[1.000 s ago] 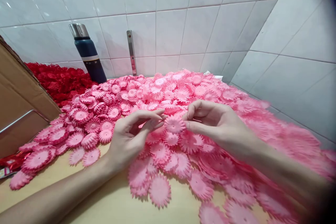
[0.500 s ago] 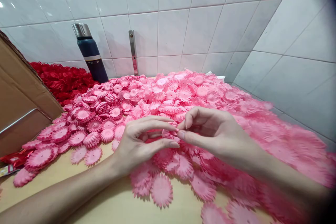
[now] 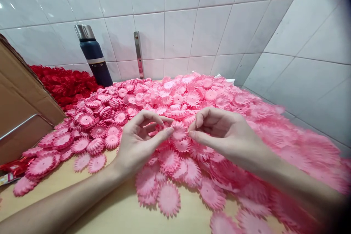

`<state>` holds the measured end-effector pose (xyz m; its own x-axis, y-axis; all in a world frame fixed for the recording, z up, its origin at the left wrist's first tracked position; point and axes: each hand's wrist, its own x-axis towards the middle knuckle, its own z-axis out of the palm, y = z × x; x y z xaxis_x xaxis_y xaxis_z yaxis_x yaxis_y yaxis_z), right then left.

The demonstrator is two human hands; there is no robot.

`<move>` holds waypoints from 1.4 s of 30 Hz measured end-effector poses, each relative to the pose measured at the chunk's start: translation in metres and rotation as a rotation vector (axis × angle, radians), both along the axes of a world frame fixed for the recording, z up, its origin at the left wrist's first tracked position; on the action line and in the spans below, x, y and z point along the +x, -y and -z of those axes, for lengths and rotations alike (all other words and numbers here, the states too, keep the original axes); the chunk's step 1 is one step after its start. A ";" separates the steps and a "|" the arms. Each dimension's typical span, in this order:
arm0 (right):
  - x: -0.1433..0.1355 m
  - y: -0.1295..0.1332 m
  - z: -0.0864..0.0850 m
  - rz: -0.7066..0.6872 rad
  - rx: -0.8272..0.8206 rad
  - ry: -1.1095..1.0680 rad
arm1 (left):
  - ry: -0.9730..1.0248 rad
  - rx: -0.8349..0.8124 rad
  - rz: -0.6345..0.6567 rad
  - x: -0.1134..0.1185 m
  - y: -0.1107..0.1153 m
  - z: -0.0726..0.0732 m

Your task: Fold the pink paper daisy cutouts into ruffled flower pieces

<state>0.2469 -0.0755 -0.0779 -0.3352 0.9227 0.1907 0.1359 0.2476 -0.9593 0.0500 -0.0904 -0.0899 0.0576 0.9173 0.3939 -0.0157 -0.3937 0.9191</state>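
Observation:
Before me spreads a heap of pink scalloped fabric flower petals (image 3: 168, 199), thin discs with small dots at their middles. Over its centre, my left hand (image 3: 142, 142) pinches with thumb and curled forefinger; a pink flower petal (image 3: 178, 131) shows at its thumb tip and seems held there. A short way to the right, my right hand (image 3: 227, 131) has its thumb and forefinger drawn together near that petal's edge, the other fingers curled. Whether anything lies in the right pinch is too small to make out.
A dark blue bottle (image 3: 95, 58) with a steel lid stands by the tiled wall (image 3: 181, 33), near a red petal pile (image 3: 65, 84). A cardboard box (image 3: 24, 102) borders the left. A metal bracket (image 3: 138, 55) is on the wall. Pale tabletop (image 3: 115, 208) shows in front.
My hands have moved from a meeting pinch on a pink piece to a small gap apart. The left forefinger has curled and the left hand has shifted slightly left.

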 end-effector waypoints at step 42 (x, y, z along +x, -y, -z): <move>-0.005 0.008 -0.005 -0.114 0.037 -0.014 | -0.395 0.217 0.064 -0.003 -0.004 0.002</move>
<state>0.2422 -0.0831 -0.0733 -0.4346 0.8710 0.2290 0.0919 0.2959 -0.9508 0.0468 -0.0867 -0.0922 0.2960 0.8056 0.5132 0.2889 -0.5876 0.7558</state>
